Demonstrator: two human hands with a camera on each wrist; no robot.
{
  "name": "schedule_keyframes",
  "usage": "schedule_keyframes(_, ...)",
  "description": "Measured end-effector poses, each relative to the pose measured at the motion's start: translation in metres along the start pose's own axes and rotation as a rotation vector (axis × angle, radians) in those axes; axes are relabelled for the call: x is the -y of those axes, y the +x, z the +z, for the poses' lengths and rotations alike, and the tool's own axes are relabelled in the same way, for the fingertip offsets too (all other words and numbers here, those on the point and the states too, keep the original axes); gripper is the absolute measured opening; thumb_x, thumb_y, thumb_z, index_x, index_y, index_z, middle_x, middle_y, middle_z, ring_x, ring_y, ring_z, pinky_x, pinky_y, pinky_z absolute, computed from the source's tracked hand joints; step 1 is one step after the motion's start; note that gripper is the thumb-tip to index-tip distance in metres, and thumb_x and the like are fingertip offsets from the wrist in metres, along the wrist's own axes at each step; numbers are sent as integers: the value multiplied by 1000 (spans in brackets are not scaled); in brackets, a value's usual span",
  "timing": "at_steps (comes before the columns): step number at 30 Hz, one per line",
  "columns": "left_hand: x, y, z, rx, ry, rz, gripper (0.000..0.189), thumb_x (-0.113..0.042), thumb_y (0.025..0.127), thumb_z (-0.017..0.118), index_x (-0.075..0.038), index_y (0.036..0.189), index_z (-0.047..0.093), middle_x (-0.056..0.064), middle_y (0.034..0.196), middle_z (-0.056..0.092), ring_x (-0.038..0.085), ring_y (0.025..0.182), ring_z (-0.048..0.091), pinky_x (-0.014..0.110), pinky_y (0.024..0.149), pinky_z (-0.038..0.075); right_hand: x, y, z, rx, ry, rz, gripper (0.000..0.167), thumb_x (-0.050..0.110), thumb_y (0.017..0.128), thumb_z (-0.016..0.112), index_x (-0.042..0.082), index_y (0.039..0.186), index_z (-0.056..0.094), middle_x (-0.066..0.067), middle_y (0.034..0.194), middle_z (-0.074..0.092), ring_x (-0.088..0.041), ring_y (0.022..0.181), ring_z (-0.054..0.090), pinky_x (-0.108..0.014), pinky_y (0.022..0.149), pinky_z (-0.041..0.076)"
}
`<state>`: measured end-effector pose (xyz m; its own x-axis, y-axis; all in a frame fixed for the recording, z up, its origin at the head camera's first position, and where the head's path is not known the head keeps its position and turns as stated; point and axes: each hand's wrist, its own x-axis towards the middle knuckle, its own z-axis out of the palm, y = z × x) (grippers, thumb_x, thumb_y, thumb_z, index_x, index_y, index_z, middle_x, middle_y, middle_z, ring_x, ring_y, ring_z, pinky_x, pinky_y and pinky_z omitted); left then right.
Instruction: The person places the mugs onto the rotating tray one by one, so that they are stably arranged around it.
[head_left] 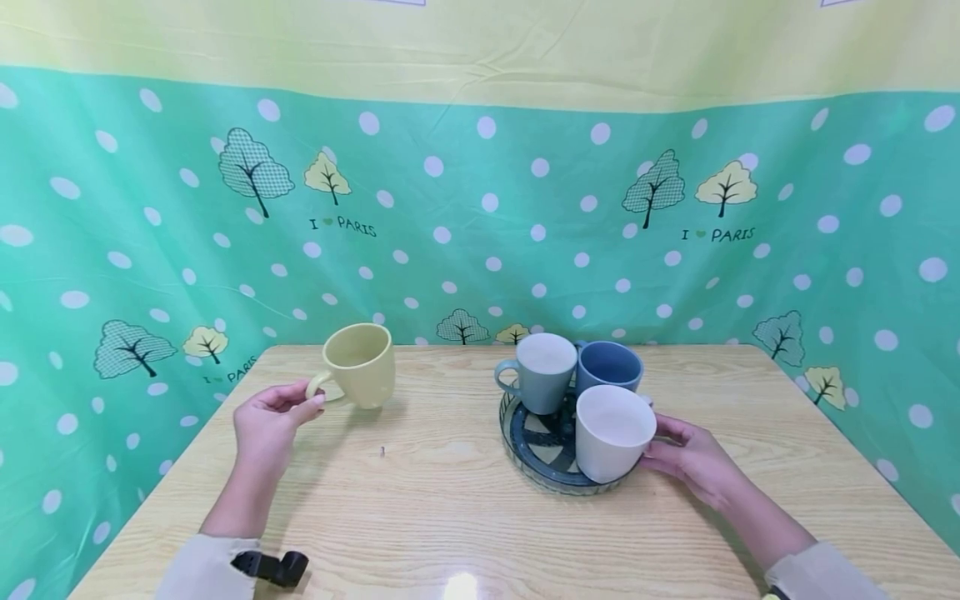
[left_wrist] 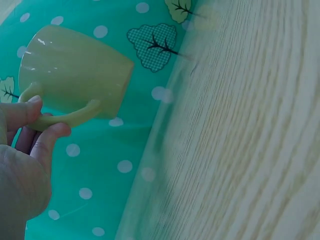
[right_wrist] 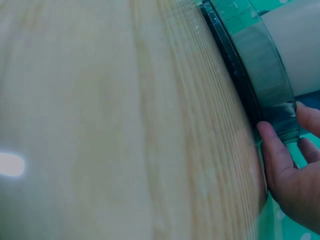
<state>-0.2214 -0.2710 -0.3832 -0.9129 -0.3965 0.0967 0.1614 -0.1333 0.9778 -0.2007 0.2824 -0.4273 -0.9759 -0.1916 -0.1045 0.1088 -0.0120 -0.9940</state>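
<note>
My left hand (head_left: pixel 266 429) pinches the handle of a pale yellow mug (head_left: pixel 367 375) between thumb and fingers. The mug is held up over the left part of the table, slightly tilted, its mouth upward. In the left wrist view the same mug (left_wrist: pixel 75 70) shows its side and handle. My right hand (head_left: pixel 693 462) grips the right side of a round tray (head_left: pixel 525 467) with a clear wall and dark patterned base. In the right wrist view, thumb and fingers lie at the tray's clear wall (right_wrist: pixel 265 65). A white mug (head_left: pixel 611 437) stands in the tray beside that hand.
Also in the tray are a grey-blue mug (head_left: pixel 543 379), handle to the left, and a darker blue mug (head_left: pixel 611 367) behind the white one. A tiny dark speck (head_left: pixel 382 451) lies on the wooden table (head_left: pixel 420 517). A green dotted curtain (head_left: pixel 465 217) hangs behind.
</note>
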Motion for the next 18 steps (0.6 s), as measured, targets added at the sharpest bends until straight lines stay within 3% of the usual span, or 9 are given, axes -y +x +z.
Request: schedule_keyframes(18, -6, -7, 11, 72, -3, 69, 23, 11, 73, 80, 3, 94, 74, 3, 80, 71, 12, 71, 69, 28, 69, 60, 1, -1, 1, 0, 5, 0, 74, -4, 91, 60, -14, 148, 14, -35, 146, 22, -18, 106, 62, -40, 96, 52)
